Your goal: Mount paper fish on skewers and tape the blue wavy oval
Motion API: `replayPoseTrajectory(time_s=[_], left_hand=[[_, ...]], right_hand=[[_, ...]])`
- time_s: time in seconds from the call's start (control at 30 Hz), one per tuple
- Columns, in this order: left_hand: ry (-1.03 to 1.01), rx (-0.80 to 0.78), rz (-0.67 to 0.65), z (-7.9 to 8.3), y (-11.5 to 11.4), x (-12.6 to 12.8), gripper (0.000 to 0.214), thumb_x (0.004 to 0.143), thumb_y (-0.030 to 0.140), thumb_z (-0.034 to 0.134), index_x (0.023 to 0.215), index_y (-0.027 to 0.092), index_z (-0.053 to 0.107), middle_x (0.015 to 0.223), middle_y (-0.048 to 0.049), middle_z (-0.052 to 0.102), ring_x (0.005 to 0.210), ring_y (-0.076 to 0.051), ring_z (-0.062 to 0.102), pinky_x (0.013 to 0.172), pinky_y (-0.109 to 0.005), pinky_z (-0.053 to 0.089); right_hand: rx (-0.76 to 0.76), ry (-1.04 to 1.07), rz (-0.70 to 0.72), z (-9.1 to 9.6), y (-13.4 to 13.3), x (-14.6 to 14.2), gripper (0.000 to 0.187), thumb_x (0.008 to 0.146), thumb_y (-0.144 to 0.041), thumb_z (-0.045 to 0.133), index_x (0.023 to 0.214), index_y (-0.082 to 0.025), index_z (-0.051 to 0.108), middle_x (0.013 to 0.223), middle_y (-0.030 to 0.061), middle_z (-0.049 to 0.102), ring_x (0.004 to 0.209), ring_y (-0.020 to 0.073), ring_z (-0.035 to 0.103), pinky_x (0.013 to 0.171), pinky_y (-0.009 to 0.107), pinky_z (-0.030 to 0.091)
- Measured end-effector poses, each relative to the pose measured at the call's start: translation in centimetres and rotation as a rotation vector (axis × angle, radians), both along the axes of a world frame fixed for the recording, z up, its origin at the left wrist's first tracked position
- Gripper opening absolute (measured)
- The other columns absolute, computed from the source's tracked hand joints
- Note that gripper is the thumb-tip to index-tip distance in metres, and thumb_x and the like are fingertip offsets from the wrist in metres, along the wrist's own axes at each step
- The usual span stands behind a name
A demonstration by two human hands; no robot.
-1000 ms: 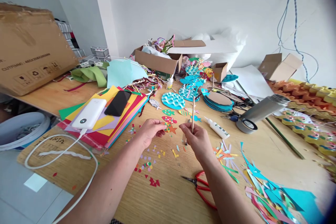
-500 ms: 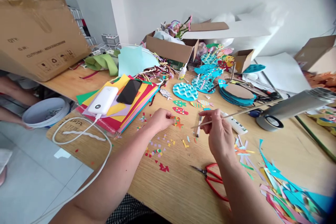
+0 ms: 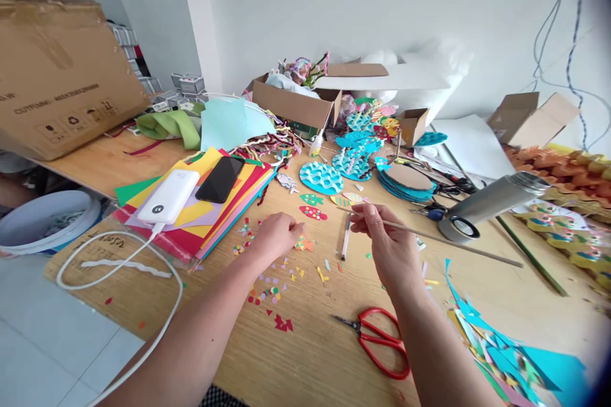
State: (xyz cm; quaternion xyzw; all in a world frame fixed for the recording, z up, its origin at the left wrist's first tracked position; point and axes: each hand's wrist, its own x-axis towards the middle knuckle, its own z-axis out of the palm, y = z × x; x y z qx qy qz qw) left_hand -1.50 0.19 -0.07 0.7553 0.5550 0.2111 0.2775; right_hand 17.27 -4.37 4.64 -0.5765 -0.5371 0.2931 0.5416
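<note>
My right hand point(image 3: 389, 243) pinches one end of a thin wooden stick point(image 3: 443, 241), which runs low over the table to the right. My left hand point(image 3: 277, 234) rests on the wooden table point(image 3: 315, 356) with its fingers curled beside a small paper fish cut-out point(image 3: 303, 243); what it grips, if anything, is hidden. More paper fish point(image 3: 313, 212) lie just beyond the hands, and a white pen point(image 3: 345, 237) lies between them.
Red scissors point(image 3: 382, 338) lie near my right forearm. Coloured paper sheets point(image 3: 214, 203) carry a white power bank point(image 3: 168, 196) and a black phone point(image 3: 220, 179). A steel flask point(image 3: 491, 200) lies at right. Paper scraps point(image 3: 506, 356), cardboard boxes point(image 3: 296, 105) and blue wave discs point(image 3: 321, 177) crowd the table.
The stick in my right hand has swung from upright down to nearly level, pointing right. My left hand has lowered onto the table by the paper fish.
</note>
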Motion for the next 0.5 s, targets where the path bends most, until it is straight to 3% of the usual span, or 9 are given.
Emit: replayPoseTrajectory(time_s=[0.23, 0.37, 0.5], left_hand=[[0.059, -0.024, 0.03, -0.1, 0.2, -0.1, 0.041, 0.086, 0.038, 0.048, 0.051, 0.018, 0.058, 0.044, -0.0012, 0.049, 0.049, -0.015, 0.044, 0.054, -0.027, 0.021], [0.08, 0.002, 0.042, -0.3, 0.3, -0.2, 0.035, 0.087, 0.033, 0.045, 0.061, 0.017, 0.063, 0.056, -0.0057, 0.06, 0.054, -0.016, 0.051, 0.054, -0.027, 0.023], [0.091, 0.001, 0.036, -0.4, 0.4, -0.2, 0.028, 0.086, 0.028, 0.046, 0.071, 0.016, 0.066, 0.07, -0.0089, 0.067, 0.063, -0.018, 0.057, 0.056, -0.026, 0.027]], right_hand=[[-0.125, -0.056, 0.08, -0.1, 1.4, 2.9, 0.045, 0.084, -0.058, 0.049, 0.09, -0.016, 0.062, 0.069, 0.0059, 0.067, 0.059, 0.0161, 0.063, 0.059, 0.03, 0.052], [-0.19, -0.332, 0.129, -0.4, 1.9, 4.2, 0.038, 0.086, -0.052, 0.047, 0.085, -0.018, 0.064, 0.077, 0.0068, 0.07, 0.067, 0.0179, 0.065, 0.064, 0.031, 0.051], [-0.182, -0.618, -0.024, 0.5, 3.0, 7.0, 0.034, 0.09, -0.044, 0.041, 0.089, -0.019, 0.063, 0.082, 0.0064, 0.071, 0.074, 0.0193, 0.067, 0.067, 0.03, 0.048]])
